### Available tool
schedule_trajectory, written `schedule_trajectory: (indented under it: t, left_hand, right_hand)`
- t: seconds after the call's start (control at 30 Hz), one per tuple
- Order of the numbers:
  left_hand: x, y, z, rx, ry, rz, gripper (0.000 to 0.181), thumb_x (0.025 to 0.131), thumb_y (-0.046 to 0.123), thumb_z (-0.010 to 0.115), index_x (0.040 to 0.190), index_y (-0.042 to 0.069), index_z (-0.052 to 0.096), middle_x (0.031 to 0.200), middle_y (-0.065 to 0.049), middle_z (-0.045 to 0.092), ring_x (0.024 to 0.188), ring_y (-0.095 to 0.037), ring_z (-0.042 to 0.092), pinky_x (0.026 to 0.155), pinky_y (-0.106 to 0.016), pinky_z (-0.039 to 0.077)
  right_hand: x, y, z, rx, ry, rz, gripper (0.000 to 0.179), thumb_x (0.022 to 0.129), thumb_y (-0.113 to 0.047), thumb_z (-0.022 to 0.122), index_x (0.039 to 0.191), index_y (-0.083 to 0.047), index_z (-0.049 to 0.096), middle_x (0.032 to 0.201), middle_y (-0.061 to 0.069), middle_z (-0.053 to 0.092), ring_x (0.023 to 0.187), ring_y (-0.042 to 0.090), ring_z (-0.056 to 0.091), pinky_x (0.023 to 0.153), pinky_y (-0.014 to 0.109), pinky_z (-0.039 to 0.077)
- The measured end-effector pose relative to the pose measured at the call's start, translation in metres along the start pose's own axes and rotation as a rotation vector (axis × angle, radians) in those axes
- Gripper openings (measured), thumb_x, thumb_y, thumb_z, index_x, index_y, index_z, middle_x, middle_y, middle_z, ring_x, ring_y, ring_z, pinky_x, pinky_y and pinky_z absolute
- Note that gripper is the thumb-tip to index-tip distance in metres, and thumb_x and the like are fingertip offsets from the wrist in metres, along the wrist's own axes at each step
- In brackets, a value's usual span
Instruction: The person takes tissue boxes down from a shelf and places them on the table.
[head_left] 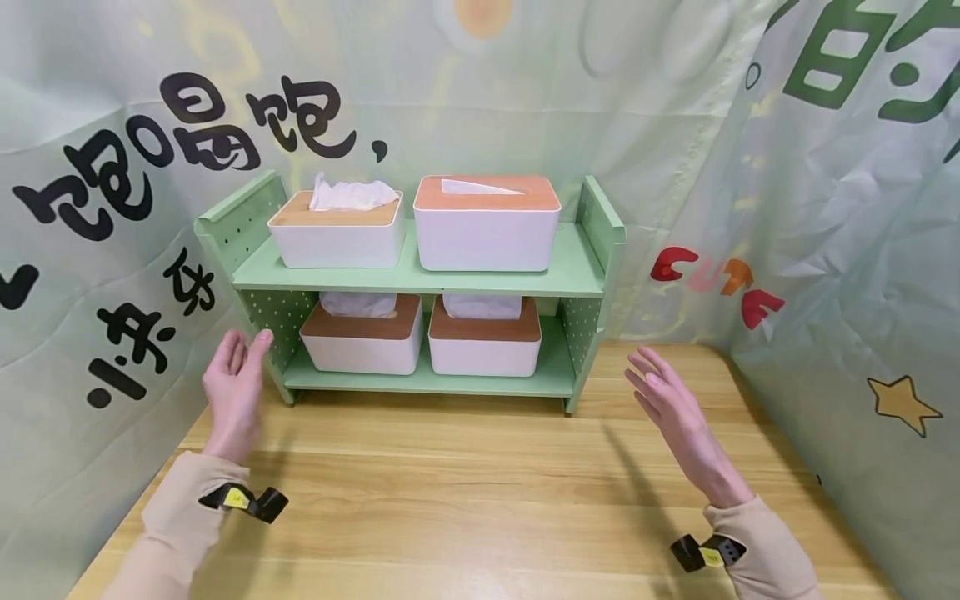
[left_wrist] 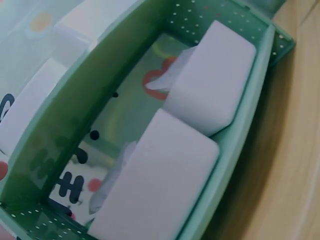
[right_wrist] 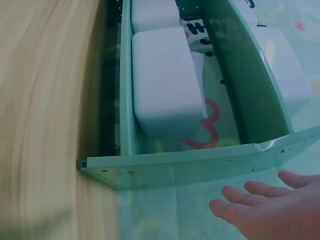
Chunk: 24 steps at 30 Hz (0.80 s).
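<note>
A green two-tier shelf stands on the table, with tissue boxes on both tiers. Up top are a white box with a light wood lid and a taller one with an orange-pink lid. Below sit two white boxes with brown lids, a left one and a right one. My left hand is raised beside the shelf's left end, holding nothing. Beyond the right end, my right hand hovers with fingers extended; the right wrist view shows its fingers near the side panel.
Fabric backdrops with printed characters hang behind and along both sides. The wooden table extends in front of the shelf. Raised lips run along the top of the shelf's side panels.
</note>
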<state>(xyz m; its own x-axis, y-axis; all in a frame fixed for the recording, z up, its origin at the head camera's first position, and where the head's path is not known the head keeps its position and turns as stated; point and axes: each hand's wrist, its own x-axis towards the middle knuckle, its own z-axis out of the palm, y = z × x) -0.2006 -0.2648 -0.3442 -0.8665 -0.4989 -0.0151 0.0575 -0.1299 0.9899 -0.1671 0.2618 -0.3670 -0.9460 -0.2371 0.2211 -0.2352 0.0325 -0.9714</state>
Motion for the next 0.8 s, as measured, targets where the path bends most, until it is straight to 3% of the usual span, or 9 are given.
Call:
schedule_trajectory:
  t: [0.23, 0.4, 0.73, 0.8]
  left_hand:
    - [0.013, 0.019, -0.004, -0.026, 0.03, 0.008, 0.082, 0.098, 0.035, 0.065, 0.162, 0.02, 0.015, 0.171, 0.004, 0.01, 0.157, -0.009, 0.013, 0.128, -0.019, 0.017]
    - [0.019, 0.032, -0.005, -0.092, 0.032, 0.016, 0.081, 0.098, 0.029, 0.065, 0.161, 0.02, 0.017, 0.171, 0.004, 0.012, 0.157, -0.008, 0.014, 0.127, -0.017, 0.017]
    - [0.032, 0.053, -0.004, -0.175, 0.028, -0.002, 0.079, 0.097, 0.021, 0.067, 0.161, 0.017, 0.02, 0.17, 0.002, 0.015, 0.156, -0.006, 0.018, 0.126, -0.014, 0.016]
    - [0.035, 0.057, -0.003, -0.181, 0.023, -0.01, 0.079, 0.097, 0.02, 0.067, 0.161, 0.016, 0.021, 0.17, 0.001, 0.016, 0.155, -0.006, 0.019, 0.126, -0.014, 0.016]
  right_hand:
    - [0.003, -0.011, 0.005, 0.02, 0.001, -0.077, 0.054, 0.11, -0.023, 0.033, 0.16, -0.009, 0.017, 0.163, 0.01, 0.028, 0.136, -0.007, 0.044, 0.113, 0.008, 0.037]
    - [0.007, -0.019, 0.01, 0.045, -0.003, -0.131, 0.052, 0.11, -0.018, 0.033, 0.159, -0.007, 0.02, 0.156, -0.003, 0.037, 0.137, -0.003, 0.046, 0.114, 0.009, 0.037]
    - [0.015, -0.039, 0.017, 0.058, -0.01, -0.182, 0.049, 0.109, -0.016, 0.037, 0.157, -0.01, 0.027, 0.152, -0.006, 0.043, 0.136, 0.0, 0.048, 0.113, 0.01, 0.04]
    - [0.017, -0.042, 0.018, 0.057, -0.009, -0.188, 0.048, 0.109, -0.015, 0.037, 0.156, -0.011, 0.029, 0.153, 0.0, 0.043, 0.135, 0.0, 0.049, 0.112, 0.01, 0.04]
